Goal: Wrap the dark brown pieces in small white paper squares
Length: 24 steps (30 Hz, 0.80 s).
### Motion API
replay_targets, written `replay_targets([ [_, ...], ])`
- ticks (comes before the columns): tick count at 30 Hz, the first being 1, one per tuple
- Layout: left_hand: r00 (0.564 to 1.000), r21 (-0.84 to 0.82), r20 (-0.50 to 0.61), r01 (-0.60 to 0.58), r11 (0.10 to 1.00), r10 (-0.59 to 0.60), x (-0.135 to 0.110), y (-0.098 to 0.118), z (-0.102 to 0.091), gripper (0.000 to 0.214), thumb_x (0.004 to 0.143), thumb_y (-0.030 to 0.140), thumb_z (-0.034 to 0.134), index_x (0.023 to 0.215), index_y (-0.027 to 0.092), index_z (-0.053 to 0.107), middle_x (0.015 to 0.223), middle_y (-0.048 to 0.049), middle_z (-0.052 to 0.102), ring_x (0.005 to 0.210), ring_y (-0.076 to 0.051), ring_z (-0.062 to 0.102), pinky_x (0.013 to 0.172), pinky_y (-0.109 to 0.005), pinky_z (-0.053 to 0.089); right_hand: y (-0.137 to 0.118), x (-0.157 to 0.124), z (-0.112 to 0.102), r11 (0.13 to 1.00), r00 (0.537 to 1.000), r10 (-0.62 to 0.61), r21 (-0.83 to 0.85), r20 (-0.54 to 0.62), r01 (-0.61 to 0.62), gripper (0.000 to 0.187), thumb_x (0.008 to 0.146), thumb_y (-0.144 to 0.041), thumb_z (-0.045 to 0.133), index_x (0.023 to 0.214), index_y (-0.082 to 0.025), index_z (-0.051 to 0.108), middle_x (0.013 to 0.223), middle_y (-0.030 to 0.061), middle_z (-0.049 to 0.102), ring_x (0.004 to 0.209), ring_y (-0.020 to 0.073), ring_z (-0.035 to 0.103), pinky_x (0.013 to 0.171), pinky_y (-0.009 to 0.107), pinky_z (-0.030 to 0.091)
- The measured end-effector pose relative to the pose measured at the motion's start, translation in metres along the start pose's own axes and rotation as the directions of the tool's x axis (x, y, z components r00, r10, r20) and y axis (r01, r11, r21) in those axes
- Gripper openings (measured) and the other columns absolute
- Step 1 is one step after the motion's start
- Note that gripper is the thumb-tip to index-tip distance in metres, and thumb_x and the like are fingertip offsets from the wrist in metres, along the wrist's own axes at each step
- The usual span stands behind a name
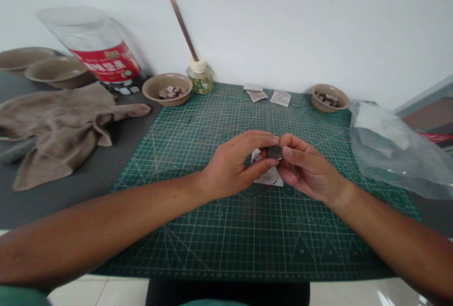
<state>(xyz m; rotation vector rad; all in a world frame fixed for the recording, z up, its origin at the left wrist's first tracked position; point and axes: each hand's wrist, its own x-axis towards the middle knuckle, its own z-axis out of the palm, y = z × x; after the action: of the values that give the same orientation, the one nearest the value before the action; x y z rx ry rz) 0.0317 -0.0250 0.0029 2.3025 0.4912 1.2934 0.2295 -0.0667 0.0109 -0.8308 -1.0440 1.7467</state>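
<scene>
So the cutting mat (219, 244) sits in the middle of the worktop (63, 202), with a cloth (53, 131) off to its left and a plastic bag (392, 150) lapping over its right edge. Along the back there's a bowl (167, 88), a reed diffuser (200, 78) right beside it, paper sachets (281, 98) on the mat, then another bowl (330, 97) on the mat's far corner.

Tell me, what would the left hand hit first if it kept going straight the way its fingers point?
The left hand would meet the small dark piece at its fingertips first, though depth is unclear; the right hand lies just behind.
</scene>
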Motion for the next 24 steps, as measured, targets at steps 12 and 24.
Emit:
replay_targets([
  [12, 0.998, 0.182, 0.022, -0.06, 0.981, 0.057, 0.001, 0.001, 0.004, 0.022, 0.093, 0.028, 0.07, 0.113, 0.019, 0.067, 0.119, -0.008, 0.072, 0.109, -0.019, 0.069, 0.091, -0.031, 0.053, 0.003, 0.002, 0.011, 0.997, 0.997, -0.07, -0.024, -0.042, 0.069, 0.028, 0.088, -0.035, 0.074, 0.082, -0.021, 0.051, 0.059, -0.0066, 0.063, 0.046, 0.0087, 0.058, 0.044, 0.017, 0.046],
  [24, 0.999, 0.22, 0.008, -0.052, 0.974, 0.052, -0.001, -0.001, 0.005, 0.017, 0.094, 0.031, 0.068, 0.108, 0.023, 0.071, 0.119, -0.0059, 0.074, 0.105, -0.019, 0.072, 0.087, -0.031, 0.05, 0.005, 0.002, 0.008, 0.996, 0.997, -0.06, -0.072, -0.051, 0.057, 0.028, 0.082, -0.025, 0.079, 0.083, -0.02, 0.051, 0.067, -0.0071, 0.064, 0.051, 0.0072, 0.06, 0.051, 0.018, 0.049],
])
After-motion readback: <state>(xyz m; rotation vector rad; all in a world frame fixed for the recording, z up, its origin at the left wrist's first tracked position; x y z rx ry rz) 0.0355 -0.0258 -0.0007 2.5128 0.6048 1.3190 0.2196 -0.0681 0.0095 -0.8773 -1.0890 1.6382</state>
